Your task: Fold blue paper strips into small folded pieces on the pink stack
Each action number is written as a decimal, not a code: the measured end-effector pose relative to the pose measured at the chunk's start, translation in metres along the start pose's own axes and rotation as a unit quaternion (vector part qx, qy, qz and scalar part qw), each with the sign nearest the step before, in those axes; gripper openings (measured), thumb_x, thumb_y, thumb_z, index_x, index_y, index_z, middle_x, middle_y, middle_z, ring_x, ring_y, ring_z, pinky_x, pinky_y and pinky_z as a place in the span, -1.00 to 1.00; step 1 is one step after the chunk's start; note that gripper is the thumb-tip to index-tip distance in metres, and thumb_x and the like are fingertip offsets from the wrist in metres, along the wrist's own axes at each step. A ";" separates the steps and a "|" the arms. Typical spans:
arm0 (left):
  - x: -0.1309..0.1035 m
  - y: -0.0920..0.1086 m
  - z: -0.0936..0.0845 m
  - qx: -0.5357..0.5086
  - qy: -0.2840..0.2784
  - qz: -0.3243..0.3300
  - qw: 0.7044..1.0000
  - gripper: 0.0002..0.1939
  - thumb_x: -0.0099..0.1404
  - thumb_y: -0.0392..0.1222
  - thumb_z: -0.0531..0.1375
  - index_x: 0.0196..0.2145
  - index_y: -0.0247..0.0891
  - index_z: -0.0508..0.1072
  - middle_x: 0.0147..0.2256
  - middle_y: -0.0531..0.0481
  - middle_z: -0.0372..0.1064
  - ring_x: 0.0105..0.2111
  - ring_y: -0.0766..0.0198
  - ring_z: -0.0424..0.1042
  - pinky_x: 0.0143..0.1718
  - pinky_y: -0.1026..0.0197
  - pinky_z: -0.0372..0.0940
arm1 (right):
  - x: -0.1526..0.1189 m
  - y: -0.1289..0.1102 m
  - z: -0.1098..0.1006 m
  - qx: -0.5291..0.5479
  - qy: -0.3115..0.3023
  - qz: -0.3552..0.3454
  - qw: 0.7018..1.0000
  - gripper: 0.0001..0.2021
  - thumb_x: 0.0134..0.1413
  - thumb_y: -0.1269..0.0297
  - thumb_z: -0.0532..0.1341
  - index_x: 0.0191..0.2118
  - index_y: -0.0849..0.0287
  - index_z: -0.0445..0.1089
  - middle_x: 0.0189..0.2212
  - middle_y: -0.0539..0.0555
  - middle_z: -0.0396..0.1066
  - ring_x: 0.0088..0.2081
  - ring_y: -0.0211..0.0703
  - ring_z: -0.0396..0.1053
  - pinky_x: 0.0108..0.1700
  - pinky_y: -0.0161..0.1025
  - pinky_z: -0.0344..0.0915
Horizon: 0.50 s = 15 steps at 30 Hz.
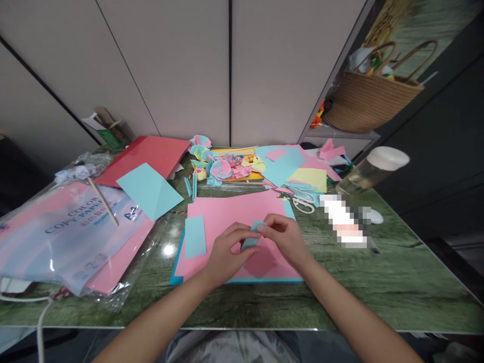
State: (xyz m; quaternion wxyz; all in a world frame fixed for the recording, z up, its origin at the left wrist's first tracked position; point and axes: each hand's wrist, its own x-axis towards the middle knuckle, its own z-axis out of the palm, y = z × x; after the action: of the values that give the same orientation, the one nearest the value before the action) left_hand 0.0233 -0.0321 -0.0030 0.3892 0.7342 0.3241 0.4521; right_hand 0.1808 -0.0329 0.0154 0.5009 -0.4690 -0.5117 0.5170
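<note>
A small light blue paper piece (250,243) is held between both hands above a pink sheet (223,212). My left hand (232,249) grips its left side, thumb below and fingers above. At its upper right, my right hand (285,237) pinches the paper between thumb and index finger. The piece looks bent or folded; part of it is hidden by the fingers. A light blue rectangle (195,237) lies flat on the pink sheet's left side. Blue sheets show beneath the pink one.
Bagged copy paper (75,232) and a blue sheet (149,191) lie left. Paper flowers (221,169) sit at the back, beside loose colored sheets (283,166). White scissors (303,201), a clear bottle (368,171) and a blurred-out object (344,222) are on the right.
</note>
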 end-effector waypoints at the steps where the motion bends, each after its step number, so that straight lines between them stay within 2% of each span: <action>1: -0.001 0.000 0.000 0.001 0.001 0.005 1.000 -0.78 0.04 -0.29 0.21 -0.28 -0.21 0.41 -0.36 -0.03 0.29 -0.34 0.32 0.29 -0.34 0.26 0.22 | 0.000 0.000 0.000 0.003 -0.003 -0.001 1.000 -0.78 -0.19 0.25 0.25 -0.63 0.22 0.23 -0.67 -0.10 0.11 -0.57 -0.38 0.05 -0.50 -0.36 0.01; 7: -0.003 -0.002 0.002 0.000 -0.001 0.014 1.000 -0.75 0.03 -0.32 0.22 -0.26 -0.18 0.40 -0.36 -0.01 0.29 -0.34 0.34 0.28 -0.33 0.28 0.22 | -0.002 0.002 -0.001 0.023 -0.011 0.000 1.000 -0.80 -0.18 0.27 0.25 -0.63 0.21 0.24 -0.66 -0.10 0.13 -0.56 -0.37 0.07 -0.49 -0.36 0.04; 12: -0.004 -0.004 0.003 -0.023 0.001 -0.018 1.000 -0.73 0.03 -0.30 0.22 -0.25 -0.17 0.40 -0.35 -0.02 0.27 -0.35 0.33 0.27 -0.36 0.29 0.22 | -0.002 0.003 -0.002 0.029 0.001 -0.009 1.000 -0.85 -0.18 0.28 0.26 -0.58 0.21 0.30 -0.62 -0.07 0.22 -0.53 -0.35 0.13 -0.46 -0.35 0.09; 15: -0.004 -0.003 0.004 -0.036 -0.004 -0.035 0.999 -0.73 0.02 -0.30 0.22 -0.25 -0.17 0.40 -0.35 -0.02 0.26 -0.35 0.33 0.27 -0.37 0.30 0.21 | -0.002 0.002 -0.003 0.011 0.012 -0.015 1.000 -0.82 -0.16 0.26 0.24 -0.60 0.21 0.27 -0.65 -0.08 0.20 -0.55 -0.36 0.11 -0.48 -0.36 0.07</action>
State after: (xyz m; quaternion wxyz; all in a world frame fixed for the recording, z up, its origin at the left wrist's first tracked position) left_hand 0.0252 -0.0347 -0.0087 0.4326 0.7096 0.3316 0.4465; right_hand 0.1841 -0.0344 0.0130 0.5202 -0.4618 -0.5066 0.5094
